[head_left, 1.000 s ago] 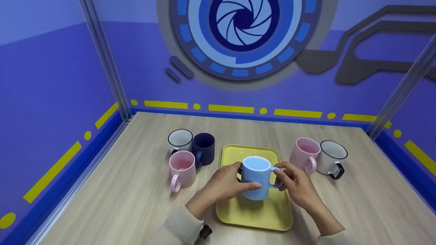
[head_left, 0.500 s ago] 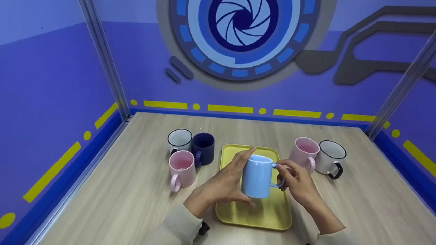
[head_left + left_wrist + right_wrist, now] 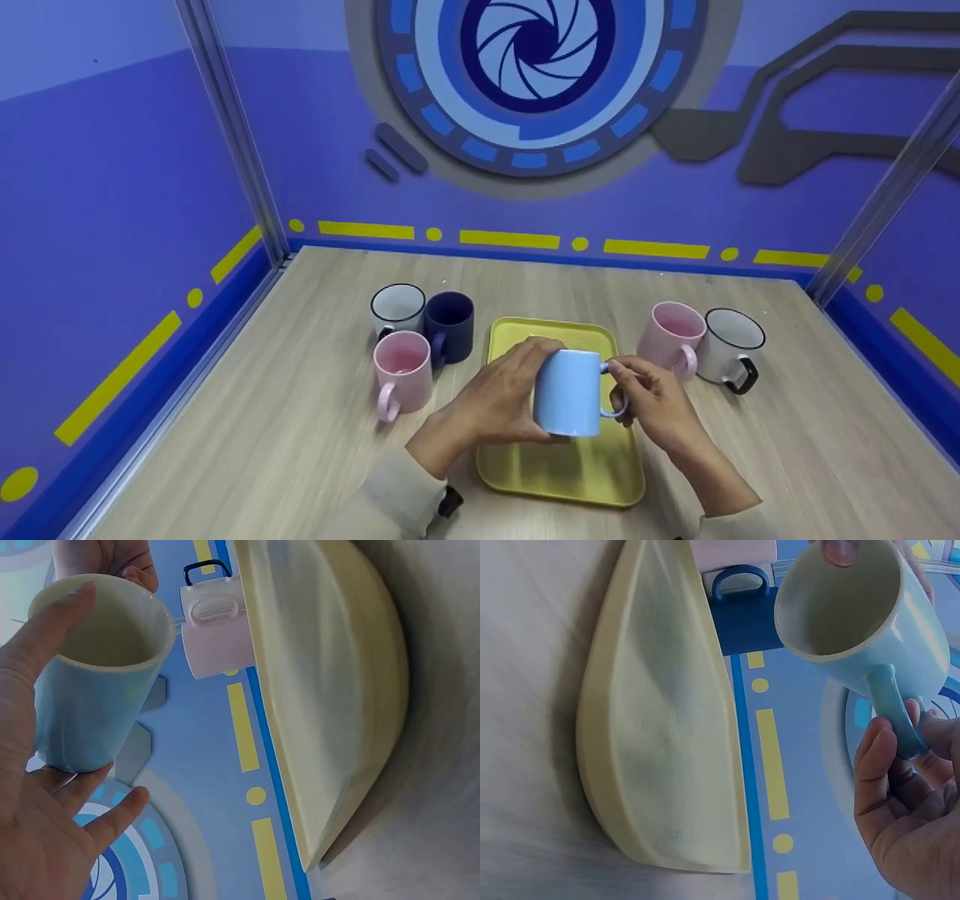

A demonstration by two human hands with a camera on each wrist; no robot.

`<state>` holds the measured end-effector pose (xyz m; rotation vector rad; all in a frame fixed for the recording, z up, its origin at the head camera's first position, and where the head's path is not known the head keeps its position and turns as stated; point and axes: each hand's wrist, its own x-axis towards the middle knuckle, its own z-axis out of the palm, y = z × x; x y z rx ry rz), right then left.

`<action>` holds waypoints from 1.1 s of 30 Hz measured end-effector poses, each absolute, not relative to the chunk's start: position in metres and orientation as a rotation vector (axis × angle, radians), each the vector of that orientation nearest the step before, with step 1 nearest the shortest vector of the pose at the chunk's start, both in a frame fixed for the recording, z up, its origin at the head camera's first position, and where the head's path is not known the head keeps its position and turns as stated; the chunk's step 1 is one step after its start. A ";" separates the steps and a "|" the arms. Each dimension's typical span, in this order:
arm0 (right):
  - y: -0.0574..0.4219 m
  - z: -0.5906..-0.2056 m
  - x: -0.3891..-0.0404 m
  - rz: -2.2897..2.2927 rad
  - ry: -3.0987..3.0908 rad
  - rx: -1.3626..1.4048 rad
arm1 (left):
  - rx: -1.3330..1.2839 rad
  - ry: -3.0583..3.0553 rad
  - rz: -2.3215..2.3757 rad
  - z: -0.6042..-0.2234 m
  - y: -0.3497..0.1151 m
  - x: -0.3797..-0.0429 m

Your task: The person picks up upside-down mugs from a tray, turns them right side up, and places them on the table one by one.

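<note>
A light blue mug (image 3: pixel 568 394) is held above the yellow tray (image 3: pixel 562 480), upside down and tilted. Its pale mouth faces down and toward me, seen in both wrist views. My left hand (image 3: pixel 504 394) grips the body from the left, its thumb reaching over the rim into the mouth in the left wrist view. Other fingers of that hand lie at the base end, partly hidden. On the right side, my right hand (image 3: pixel 660 401) pinches the handle (image 3: pixel 896 709) between thumb and curled fingers. Bare tray surface shows beneath the mug.
Left of the tray stand a white black-rimmed mug (image 3: pixel 397 309), a navy mug (image 3: pixel 454 330) and a pink mug (image 3: pixel 405 379). Right of it stand another pink mug (image 3: pixel 667 337) and a white black-handled mug (image 3: pixel 724 352). Blue panels (image 3: pixel 300 142) enclose the table (image 3: pixel 300 390).
The mug has tipped, so its upper end face no longer shows in the head view. My left hand has loosened, then regripped, its thumb moving from the side to the lower rim.
</note>
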<state>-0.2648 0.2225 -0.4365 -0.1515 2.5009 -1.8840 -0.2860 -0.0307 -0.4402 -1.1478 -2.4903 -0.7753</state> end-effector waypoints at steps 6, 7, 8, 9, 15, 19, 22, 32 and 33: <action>0.227 -0.438 -0.264 -1.890 2.445 -0.224 | -1.101 -2.528 -0.853 -0.439 -0.032 -0.286; 0.228 -0.438 -0.264 -1.886 2.441 -0.247 | -1.100 -2.524 -0.874 -0.439 -0.032 -0.286; 0.229 -0.438 -0.264 -1.881 2.437 -0.270 | -1.100 -2.519 -0.895 -0.440 -0.032 -0.286; 0.230 -0.437 -0.264 -1.870 2.439 -0.293 | -1.100 -2.518 -0.921 -0.440 -0.032 -0.287; 0.234 -0.435 -0.260 -1.800 2.514 -0.378 | -1.087 -2.564 -1.079 -0.440 -0.036 -0.287; 0.235 -0.432 -0.257 -1.796 2.616 -0.494 | -1.047 -2.620 -1.172 -0.439 -0.039 -0.287; 0.237 -0.430 -0.256 -1.813 2.656 -0.643 | -1.026 -2.635 -1.257 -0.439 -0.040 -0.288; 0.242 -0.435 -0.253 -1.550 2.670 -1.037 | -0.995 -2.661 -1.442 -0.438 -0.042 -0.291; 0.242 -0.435 -0.254 -1.539 2.666 -1.056 | -0.993 -2.667 -1.453 -0.438 -0.042 -0.291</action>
